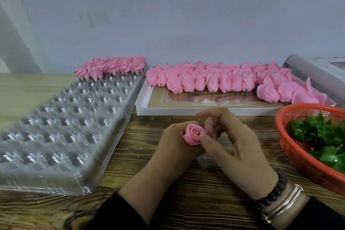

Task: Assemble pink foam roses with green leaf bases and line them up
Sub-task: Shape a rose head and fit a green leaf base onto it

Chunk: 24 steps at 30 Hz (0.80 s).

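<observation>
the left hand is wrapped around a pink rose at centre frame, bloom facing up. the right hand pinches its outer petal, thumb against the bloom. at right, an orange basket holds green leaves. above, a white tray carries unfinished roses. at left, a clear plastic tray has finished roses lined along its far end.

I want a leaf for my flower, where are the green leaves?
In the head view, the green leaves lie in the orange basket at the right edge of the wooden table, just right of the right hand.
</observation>
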Available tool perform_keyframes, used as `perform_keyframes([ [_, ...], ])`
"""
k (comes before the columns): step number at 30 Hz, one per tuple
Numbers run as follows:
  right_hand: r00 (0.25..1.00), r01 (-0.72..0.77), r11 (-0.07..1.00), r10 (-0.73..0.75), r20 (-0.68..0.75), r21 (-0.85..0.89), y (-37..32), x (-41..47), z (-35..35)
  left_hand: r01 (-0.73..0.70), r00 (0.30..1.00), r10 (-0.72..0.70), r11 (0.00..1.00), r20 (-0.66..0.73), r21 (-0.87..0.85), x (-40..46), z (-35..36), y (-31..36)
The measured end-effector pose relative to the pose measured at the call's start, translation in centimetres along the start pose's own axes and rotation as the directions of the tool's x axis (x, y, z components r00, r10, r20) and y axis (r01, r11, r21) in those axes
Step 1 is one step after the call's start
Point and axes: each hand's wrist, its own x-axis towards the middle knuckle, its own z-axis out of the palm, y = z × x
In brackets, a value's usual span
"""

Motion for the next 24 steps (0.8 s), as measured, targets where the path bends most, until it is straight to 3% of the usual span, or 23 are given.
perform_keyframes([
  [11,0.998,0.005,0.993,0.003,0.070,-0.120,0.3,0.0,0.2,-0.002,0.999,0.000,0.998,0.034,0.061,-0.1,0.1,0.2],
  [15,0.998,0.018,0.994,-0.011,0.064,-0.109,0.4,0.2,0.0,0.142,0.985,-0.134,0.987,0.109,-0.070,-0.2,-0.5,-0.2],
  [19,0.992,0.075,0.988,-0.061,0.107,-0.133,0.3,0.1,0.2,0.125,0.973,-0.125,0.992,0.195,0.015,-0.2,-0.8,0.3],
  [22,0.993,0.092,0.987,-0.082,0.079,-0.133,0.1,-0.1,0.3,0.154,0.964,-0.167,0.985,0.208,0.081,-0.4,-0.3,0.6],
  [24,0.994,0.110,0.979,-0.112,0.000,-0.172,-0.1,0.0,0.4,0.088,0.977,-0.104,0.992,0.186,0.092,-0.5,0.1,0.9],
])
